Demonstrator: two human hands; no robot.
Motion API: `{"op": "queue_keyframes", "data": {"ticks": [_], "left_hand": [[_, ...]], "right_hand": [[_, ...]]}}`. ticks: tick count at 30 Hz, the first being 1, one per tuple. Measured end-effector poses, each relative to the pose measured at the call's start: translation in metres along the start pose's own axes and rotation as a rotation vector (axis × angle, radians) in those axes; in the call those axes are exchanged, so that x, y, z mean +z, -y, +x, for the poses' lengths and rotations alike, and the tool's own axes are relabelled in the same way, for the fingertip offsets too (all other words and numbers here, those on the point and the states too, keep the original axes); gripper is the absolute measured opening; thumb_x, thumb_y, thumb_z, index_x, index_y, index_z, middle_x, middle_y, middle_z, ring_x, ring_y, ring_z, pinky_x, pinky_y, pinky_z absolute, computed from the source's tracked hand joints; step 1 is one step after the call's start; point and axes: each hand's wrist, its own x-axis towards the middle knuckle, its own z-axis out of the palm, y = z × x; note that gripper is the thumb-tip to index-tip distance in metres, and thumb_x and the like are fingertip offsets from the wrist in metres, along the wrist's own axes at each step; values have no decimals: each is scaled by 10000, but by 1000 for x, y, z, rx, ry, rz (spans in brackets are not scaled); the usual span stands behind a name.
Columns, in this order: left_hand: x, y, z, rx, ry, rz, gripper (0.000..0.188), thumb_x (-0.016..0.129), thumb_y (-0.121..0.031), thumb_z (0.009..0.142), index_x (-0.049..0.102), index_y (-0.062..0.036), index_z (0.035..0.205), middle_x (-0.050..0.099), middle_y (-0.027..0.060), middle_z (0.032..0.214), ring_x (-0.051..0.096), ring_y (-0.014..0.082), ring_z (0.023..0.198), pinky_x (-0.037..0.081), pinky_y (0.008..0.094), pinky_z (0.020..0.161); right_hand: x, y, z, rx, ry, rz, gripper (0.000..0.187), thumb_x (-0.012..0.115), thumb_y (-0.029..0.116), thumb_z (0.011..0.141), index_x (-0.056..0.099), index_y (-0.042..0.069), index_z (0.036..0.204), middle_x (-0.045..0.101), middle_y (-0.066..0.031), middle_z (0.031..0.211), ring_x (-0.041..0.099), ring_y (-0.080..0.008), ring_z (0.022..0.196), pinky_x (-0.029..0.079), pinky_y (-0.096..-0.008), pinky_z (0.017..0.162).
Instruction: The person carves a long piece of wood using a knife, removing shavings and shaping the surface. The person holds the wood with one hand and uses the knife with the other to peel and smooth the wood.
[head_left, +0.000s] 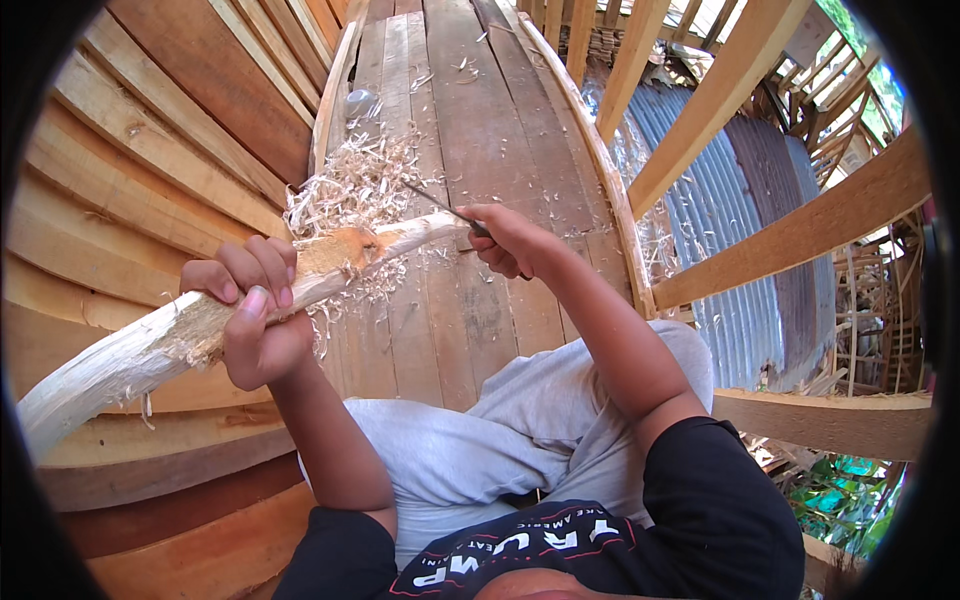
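A long, pale, debarked branch slants from the lower left up toward the middle, its surface whittled and its far end narrowed. My left hand is closed around its thick part, fingers over the top and thumb on the near side. Close to an orange-brown patch the wood looks freshly cut. My right hand grips a knife by its dark handle, beside the branch's thin end. The thin dark blade points up and left, above the branch; whether it touches the wood I cannot tell.
Curly wood shavings are heaped on the plank floor beyond the branch. A clear round container stands behind them. Stacked boards form a wall on the left. Wooden rails and corrugated metal sheets lie to the right.
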Motion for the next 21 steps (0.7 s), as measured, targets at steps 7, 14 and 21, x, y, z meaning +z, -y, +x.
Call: {"op": "queue_keyframes", "data": {"ticks": [7, 14, 21], "left_hand": [[-12, -13, 6, -11, -28, 73, 200, 504, -86, 668, 366, -121, 809, 335, 9, 623, 341, 110, 540, 321, 301, 609], [-9, -14, 9, -198, 26, -133, 214, 494, -48, 677, 354, -103, 829, 347, 19, 621, 381, 128, 535, 331, 299, 583], [-20, -17, 6, -137, 62, -185, 214, 499, -50, 680, 355, -110, 827, 359, 23, 624, 379, 123, 536, 333, 301, 588]], "right_hand": [[-73, -18, 38, -306, -413, 818, 509, 346, 577, 942, 346, 158, 653, 272, 36, 499, 209, -106, 398, 174, -287, 392], [-26, 0, 46, -739, -466, -199, 370, 378, 360, 1023, 565, 78, 875, 475, -23, 645, 423, -130, 520, 365, -316, 488], [-12, -22, 41, -792, -477, -624, 282, 539, 271, 965, 604, 2, 1022, 633, -127, 839, 592, -191, 747, 457, -340, 662]]}}
